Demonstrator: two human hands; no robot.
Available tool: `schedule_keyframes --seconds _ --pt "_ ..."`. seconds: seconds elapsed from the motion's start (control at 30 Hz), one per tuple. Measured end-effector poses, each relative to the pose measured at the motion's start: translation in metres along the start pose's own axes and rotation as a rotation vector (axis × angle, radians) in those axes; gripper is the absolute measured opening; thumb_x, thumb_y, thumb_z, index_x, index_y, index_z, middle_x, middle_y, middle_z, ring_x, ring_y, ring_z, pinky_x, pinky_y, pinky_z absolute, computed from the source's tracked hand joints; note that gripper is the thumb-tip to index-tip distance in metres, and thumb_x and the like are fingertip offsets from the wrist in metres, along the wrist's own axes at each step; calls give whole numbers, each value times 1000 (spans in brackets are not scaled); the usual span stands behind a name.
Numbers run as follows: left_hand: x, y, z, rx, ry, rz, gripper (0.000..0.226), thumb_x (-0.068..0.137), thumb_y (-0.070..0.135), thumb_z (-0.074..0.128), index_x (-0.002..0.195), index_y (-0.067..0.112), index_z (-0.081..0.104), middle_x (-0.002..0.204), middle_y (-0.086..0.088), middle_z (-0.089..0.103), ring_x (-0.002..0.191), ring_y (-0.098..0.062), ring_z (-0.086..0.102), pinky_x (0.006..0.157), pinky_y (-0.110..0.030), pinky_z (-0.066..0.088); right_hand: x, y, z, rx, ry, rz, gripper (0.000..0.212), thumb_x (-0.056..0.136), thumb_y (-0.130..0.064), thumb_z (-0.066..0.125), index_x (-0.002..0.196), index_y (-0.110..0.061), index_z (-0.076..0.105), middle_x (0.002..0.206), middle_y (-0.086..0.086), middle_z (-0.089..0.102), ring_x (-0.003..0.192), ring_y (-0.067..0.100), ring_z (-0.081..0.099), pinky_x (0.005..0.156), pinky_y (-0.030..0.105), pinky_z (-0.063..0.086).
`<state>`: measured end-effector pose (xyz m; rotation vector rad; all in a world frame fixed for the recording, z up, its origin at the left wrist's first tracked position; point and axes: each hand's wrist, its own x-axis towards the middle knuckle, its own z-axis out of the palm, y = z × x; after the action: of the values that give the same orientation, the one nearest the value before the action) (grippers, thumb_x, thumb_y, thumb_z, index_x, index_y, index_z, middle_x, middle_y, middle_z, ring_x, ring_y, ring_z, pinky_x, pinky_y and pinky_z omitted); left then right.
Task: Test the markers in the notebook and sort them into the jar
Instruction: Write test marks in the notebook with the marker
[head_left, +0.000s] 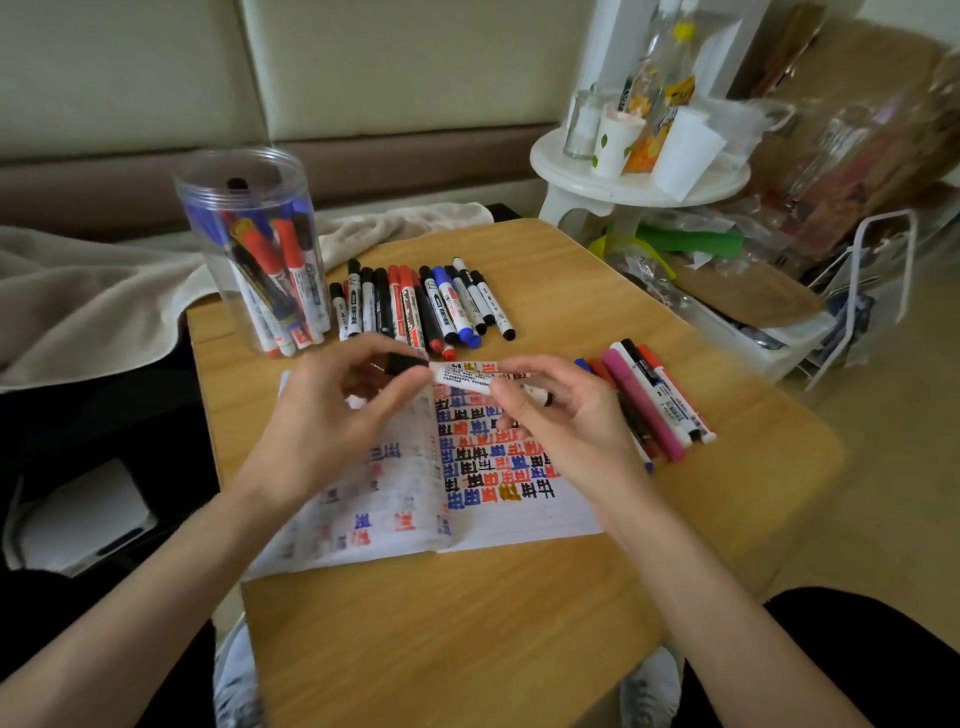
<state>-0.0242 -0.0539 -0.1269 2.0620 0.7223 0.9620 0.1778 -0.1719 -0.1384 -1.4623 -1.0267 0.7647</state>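
Marker (462, 375) was held level just above the notebook (519, 514). Right hand (561, 415) grip wrapped its barrel, left hand (332, 415) grip pinched the black cap (402, 364); uncapping or recapping, can't tell. Jar (249, 234) stood back-left on the tabletop (467, 623), part full. Loose markers (415, 306) lay between notebook and jar, low enough to clear.

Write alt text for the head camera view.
A left hand pinches the black cap and a right hand grips the barrel of a white marker above an open notebook covered in coloured marks. On the table stand a jar of markers, a row of markers beside it and a bunch at right.
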Motion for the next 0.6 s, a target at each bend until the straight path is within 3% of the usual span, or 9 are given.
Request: schedule_keyframes --seconds 0.07,0.17,0.27,0.4,0.6 --pt "5 4 -10 -91 77 -30 17 90 30 70 104 21 73 91 13 74 82 -6 71 71 -16 56 4 1 6 -55 -33 11 45 86 -42 80 127 -32 67 112 -10 78 95 9 76 87 29 59" --pt "10 7 -24 -174 159 -31 17 93 24 69 108 15 72 92 5 75 83 -13 72 69 -19 55 12 8 20 -129 -29 -36 52 89 -25 81 138 -21 63 124 -12 71 105 0 70 86 16 57" --pt "18 9 -35 -212 250 -4 16 96 22 68 108 13 71 91 0 75 82 -20 73 71 -25 56 21 14 34 -258 -105 -147 42 93 -20 78 134 -20 67 127 -16 69 110 -1 67 89 18 55" --pt "31 19 -54 -163 359 47 12 99 20 67 108 14 71 90 2 76 79 -16 72 71 -28 56 31 18 51 -523 -202 -325 25 99 -22 69 123 -19 74 129 -13 67 125 -5 54 109 13 39" --pt "59 38 -97 -48 500 169 13 101 15 62 114 15 66 96 2 73 88 -16 74 83 -38 61 42 20 64 -706 -212 -418 28 96 -31 70 122 -26 73 133 -15 63 129 -1 49 117 28 35"
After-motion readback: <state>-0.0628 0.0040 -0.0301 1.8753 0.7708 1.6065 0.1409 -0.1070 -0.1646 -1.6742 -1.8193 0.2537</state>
